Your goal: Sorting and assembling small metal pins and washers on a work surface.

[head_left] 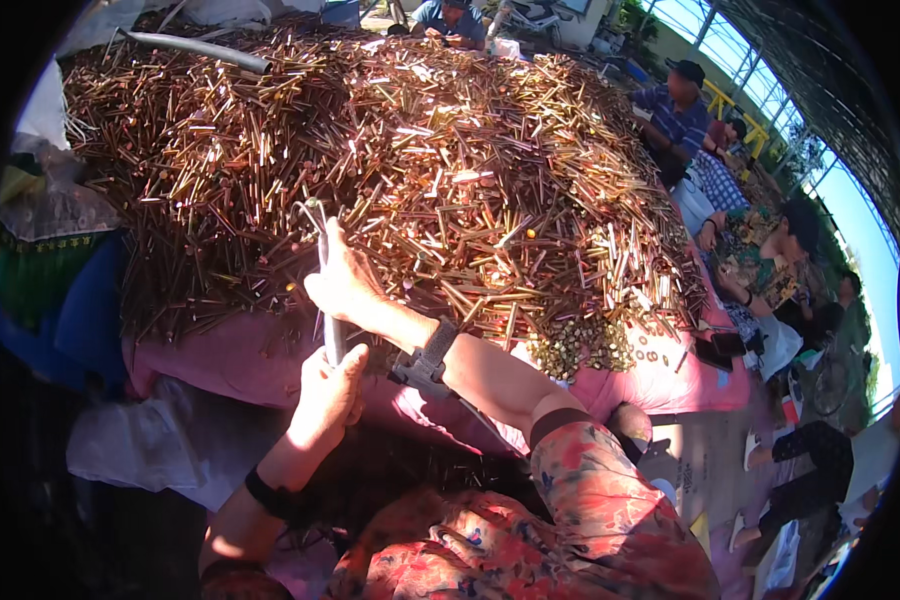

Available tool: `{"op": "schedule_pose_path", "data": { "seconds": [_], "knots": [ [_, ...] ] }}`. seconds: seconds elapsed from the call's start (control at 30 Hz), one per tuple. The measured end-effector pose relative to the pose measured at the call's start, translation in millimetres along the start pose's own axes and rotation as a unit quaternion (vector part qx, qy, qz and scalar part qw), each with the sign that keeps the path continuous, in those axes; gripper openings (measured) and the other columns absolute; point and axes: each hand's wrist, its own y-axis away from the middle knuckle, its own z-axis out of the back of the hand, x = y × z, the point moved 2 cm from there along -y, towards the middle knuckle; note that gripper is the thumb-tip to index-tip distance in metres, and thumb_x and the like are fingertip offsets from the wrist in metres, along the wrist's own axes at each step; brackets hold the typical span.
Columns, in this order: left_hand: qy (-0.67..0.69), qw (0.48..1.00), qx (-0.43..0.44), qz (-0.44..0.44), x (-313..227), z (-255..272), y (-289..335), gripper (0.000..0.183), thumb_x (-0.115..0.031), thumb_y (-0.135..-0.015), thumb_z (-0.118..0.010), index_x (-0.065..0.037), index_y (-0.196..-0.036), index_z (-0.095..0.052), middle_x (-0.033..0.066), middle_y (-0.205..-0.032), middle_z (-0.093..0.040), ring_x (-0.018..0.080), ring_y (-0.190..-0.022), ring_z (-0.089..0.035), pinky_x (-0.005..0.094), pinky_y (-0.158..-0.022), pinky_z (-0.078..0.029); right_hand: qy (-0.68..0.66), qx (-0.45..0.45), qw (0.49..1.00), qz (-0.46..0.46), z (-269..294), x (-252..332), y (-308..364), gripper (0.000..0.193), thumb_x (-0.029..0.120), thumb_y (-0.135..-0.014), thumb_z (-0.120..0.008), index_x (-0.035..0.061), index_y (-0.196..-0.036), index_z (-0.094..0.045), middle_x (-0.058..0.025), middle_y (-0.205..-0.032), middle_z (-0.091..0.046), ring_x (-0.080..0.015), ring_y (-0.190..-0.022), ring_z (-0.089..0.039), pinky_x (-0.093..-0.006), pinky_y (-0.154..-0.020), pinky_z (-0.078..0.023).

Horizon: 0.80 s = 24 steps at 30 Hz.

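A grey tool [332,340] with a straight shaft and thin curved prongs at its far end stands between my hands, over the near edge of a pile. My left hand [332,395] is closed round the lower end of the shaft. Higher up, my right hand [348,285] wraps the same shaft just below the prongs. Beyond them spreads a wide heap of thin copper-coloured metal pieces [450,170], mostly short rods or tubes. The prong tips hang close over these pieces; whether they touch cannot be made out.
Small round brass-coloured pieces [580,350] lie at the heap's near right, by a few rings [652,355]. Pink cloth [210,355] edges the heap. A grey pipe [195,47] rests at far left. Co-workers sit at the far side and right, including a person in a striped shirt [678,120].
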Motion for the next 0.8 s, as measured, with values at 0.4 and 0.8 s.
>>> {"op": "schedule_pose_path", "data": {
  "seconds": [0.4, 0.8],
  "knots": [
    [-0.094, 0.975, 0.2, -0.001, -45.9, -153.8, -171.1, 0.028, -0.023, -0.091, -0.056, -0.01, -0.07, -0.042, -0.0046, -0.052, -0.037, 0.0056, -0.038, -0.031, 0.0224, -0.034, -0.02, 0.183, -0.191, 0.954, -0.141, 193.2, -106.3, -103.1, 0.07, 0.024, -0.072, -0.057, -0.0062, -0.13, -0.031, -0.0285, -0.09, -0.062, -0.0422, -0.086, -0.062, -0.0452, -0.079, -0.048],
    [-0.029, 0.986, 0.14, 0.092, -5.1, -136.1, -195.8, 0.026, -0.022, -0.088, -0.058, -0.012, -0.07, -0.042, -0.0046, -0.048, -0.034, 0.0075, -0.036, -0.027, 0.0239, -0.035, -0.018, 0.26, -0.084, 0.945, -0.182, 152.2, -143.8, -118.0, 0.088, 0.025, -0.074, -0.06, -0.0074, -0.14, -0.012, -0.0279, -0.105, -0.06, -0.0382, -0.097, -0.061, -0.0422, -0.085, -0.049]
  ]
}}
